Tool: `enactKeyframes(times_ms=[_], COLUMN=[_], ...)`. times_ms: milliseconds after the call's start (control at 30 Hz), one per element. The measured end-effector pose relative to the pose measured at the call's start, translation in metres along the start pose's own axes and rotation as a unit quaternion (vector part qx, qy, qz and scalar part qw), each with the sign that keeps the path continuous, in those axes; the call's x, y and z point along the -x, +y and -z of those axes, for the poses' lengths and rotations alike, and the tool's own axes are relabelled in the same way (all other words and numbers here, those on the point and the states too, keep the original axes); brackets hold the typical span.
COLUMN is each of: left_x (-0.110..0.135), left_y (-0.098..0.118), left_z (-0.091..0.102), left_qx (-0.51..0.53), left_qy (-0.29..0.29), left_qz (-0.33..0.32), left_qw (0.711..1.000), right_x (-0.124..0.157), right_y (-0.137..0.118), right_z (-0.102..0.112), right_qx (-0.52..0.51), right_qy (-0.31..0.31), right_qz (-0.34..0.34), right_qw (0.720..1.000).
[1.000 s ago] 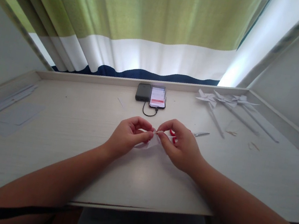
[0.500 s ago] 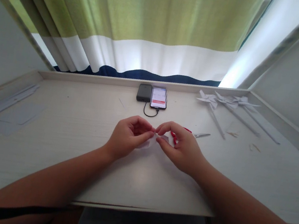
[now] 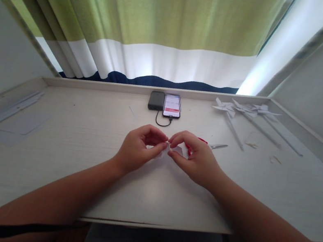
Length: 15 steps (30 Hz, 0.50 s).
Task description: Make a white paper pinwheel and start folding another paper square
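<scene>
At the middle of the pale wooden desk [image 3: 78, 165], my left hand [image 3: 140, 146] and my right hand [image 3: 195, 158] meet fingertip to fingertip. Both pinch a small folded piece of white paper [image 3: 171, 150] between thumb and forefinger, just above the desk. Most of the paper is hidden by the fingers. Red-handled scissors [image 3: 212, 145] lie on the desk right behind my right hand, their blades pointing right.
A phone [image 3: 172, 105] and a dark power bank [image 3: 156, 100] joined by a cable lie at the back centre. Finished paper pinwheels on sticks [image 3: 244, 112] lie at the back right. Paper sheets and strips [image 3: 8, 119] lie at the left. A striped curtain hangs behind.
The hands have stayed together on the paper. The fingers have shifted slightly, and the paper now sits more tucked between them. The view has drifted a little.
</scene>
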<state>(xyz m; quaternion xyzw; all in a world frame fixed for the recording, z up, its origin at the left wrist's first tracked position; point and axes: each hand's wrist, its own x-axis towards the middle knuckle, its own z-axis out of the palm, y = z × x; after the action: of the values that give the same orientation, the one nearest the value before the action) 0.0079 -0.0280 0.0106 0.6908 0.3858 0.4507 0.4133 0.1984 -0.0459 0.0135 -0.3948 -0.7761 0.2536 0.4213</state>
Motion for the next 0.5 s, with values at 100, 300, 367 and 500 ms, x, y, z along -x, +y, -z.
enactKeyframes(times_ms=[100, 300, 367, 500], left_x=[-0.0003, -0.0001, 0.0002, 0.0011], left_y=[-0.0006, -0.0030, -0.0021, -0.0015], left_z=[-0.0007, -0.0014, -0.0014, -0.0015], left_qx=[0.026, 0.062, 0.064, 0.059], left_qy=[-0.001, -0.010, -0.015, -0.028], left_qz=[0.029, 0.048, 0.047, 0.036], left_qw=[0.999, 0.997, 0.997, 0.997], right_x=[0.0003, 0.0012, 0.0015, 0.0013], right_y=[0.0010, 0.0013, 0.0010, 0.0013], right_z=[-0.0002, -0.0004, -0.0006, -0.0012], right_qx=[0.014, 0.044, 0.048, 0.074], right_qy=[0.004, 0.009, 0.009, 0.020], right_qz=[0.002, 0.011, 0.013, 0.022], right_qw=[1.000, 0.999, 0.999, 0.997])
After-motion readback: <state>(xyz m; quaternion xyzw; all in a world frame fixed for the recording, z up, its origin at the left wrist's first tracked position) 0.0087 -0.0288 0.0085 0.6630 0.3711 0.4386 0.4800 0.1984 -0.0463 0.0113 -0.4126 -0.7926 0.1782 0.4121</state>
